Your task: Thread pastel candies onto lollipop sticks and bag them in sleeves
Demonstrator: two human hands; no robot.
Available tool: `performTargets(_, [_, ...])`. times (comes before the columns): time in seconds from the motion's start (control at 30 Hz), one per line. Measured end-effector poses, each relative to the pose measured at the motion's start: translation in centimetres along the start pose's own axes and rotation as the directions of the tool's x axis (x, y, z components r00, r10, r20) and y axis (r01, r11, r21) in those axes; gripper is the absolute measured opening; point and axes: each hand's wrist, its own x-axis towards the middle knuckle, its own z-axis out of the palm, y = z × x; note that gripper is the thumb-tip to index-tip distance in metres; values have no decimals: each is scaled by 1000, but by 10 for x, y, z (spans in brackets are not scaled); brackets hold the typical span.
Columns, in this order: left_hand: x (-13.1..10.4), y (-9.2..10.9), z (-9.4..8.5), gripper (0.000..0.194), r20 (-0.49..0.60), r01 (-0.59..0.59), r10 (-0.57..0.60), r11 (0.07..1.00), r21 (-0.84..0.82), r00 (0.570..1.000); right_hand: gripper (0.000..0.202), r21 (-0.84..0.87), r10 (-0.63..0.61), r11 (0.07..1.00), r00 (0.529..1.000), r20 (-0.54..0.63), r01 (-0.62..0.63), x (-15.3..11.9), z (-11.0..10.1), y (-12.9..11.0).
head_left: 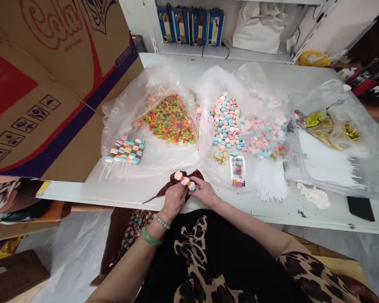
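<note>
A short row of pastel candies [185, 180] is held between my two hands at the table's front edge. My left hand [175, 198] is closed round its lower side, where a stick, if any, is hidden. My right hand [204, 192] pinches the row's right end, fingers bent. Under and behind both hands lies a dark brown cloth [164, 189]. To the left, several finished candy skewers [126, 150] lie side by side on a clear plastic bag, white sticks toward me.
Bags of ring candies [172, 120] and pastel candies [225, 122] lie behind my hands. Gold ties [221, 158], a printed packet [238, 171] and white sticks [271, 181] are to the right. A large cardboard box [57, 84] stands left.
</note>
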Motion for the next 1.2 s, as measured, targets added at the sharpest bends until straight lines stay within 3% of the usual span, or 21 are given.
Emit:
performTargets(0.1, [-19,-11,-6,41,29,-55,55,999,-3,998,14,-394,67,917,998,-3,-62,11,7,-3])
performTargets(0.2, [-29,-28,-13,36,20,20,-19,1000,-22,1000,17,-560,100,820,993,-62,-118,13,10,-2])
performTargets(0.3, [-26,-39,-14,27,-21,67,-69,994,-85,997,22,-441,77,890,991,-109,-117,9,9,6])
performTargets(0.4, [-15,-38,-15,28,-55,101,-104,994,-49,993,26,-176,45,981,984,-172,-75,0,-2,17])
performTargets(0.5, [-6,-29,-20,43,-38,142,-138,980,142,990,19,31,10,1000,955,-298,0,-12,-33,23])
performTargets(0.57, [-4,-20,-26,48,20,118,-127,961,248,992,21,15,13,1000,898,-439,-8,-21,-63,24])
performTargets(0.63, [-2,-10,-29,46,68,92,-121,937,337,990,27,-97,45,987,808,-587,-125,-27,-97,24])
performTargets(0.7, [-1,-1,-29,42,113,53,-109,909,413,988,38,-211,110,918,728,-677,-335,-30,-126,25])
performTargets(0.8, [0,6,-24,36,215,-14,-94,891,453,972,56,-350,196,739,682,-705,-575,-27,-154,29])
performTargets(0.9, [-4,2,-24,33,276,4,-107,937,350,955,57,-391,232,656,665,-710,-646,-20,-164,34])
performTargets(0.97, [-9,-3,-29,37,279,33,-77,987,157,957,44,-357,245,662,640,-728,-659,-18,-165,36])
performTargets(1.03, [-13,-2,-37,38,213,92,-76,993,-68,974,32,-293,234,716,613,-755,-634,-18,-166,38])
performTargets(1.13, [-7,15,-50,30,81,175,-158,939,-296,984,31,-160,159,876,587,-794,-454,-23,-168,41])
performTargets(1.2, [5,38,-54,27,58,157,-146,901,-405,988,34,-64,107,961,580,-808,-268,-28,-169,41])
